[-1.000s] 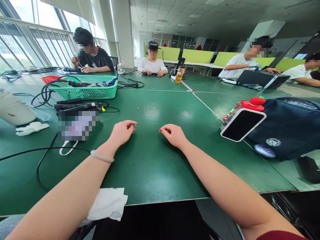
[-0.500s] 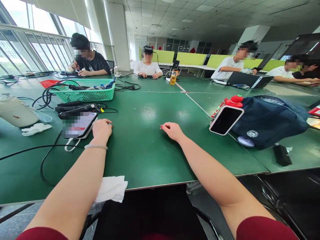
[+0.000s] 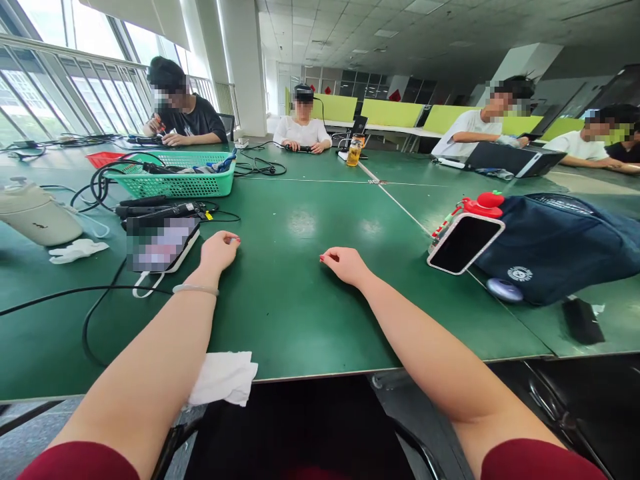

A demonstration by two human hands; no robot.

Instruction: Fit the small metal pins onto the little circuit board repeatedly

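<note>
**Green tabletop is carrying two curled bare hands**

The left hand [image 3: 219,253] is resting on the green table [image 3: 300,307], its fingers bending inward to a close; a small pale spot is showing at them, and I cannot tell whether they are pinching something. A pale bracelet [image 3: 196,289] is circling that wrist. Just beside this hand, toward the left, a purple-screened phone [image 3: 165,247] is lying with a white cable [image 3: 150,291] looping from its near end. Black handheld devices [image 3: 157,212] are lying beyond it, and a green basket [image 3: 175,180] is holding cables farther toward the far edge.

The right hand [image 3: 347,265] is resting well apart from the left one, its thumb and fingers drawing together; I cannot see what, if anything, is inside. Nearest on that side, a white-rimmed phone [image 3: 465,243] is leaning by a red-topped item [image 3: 487,204] and a navy bag [image 3: 560,250]. White tissue [image 3: 227,378] is draping over the table's near edge by the left forearm. Across the table, several people are sitting, one in white [image 3: 303,130] holding a black device.
</note>
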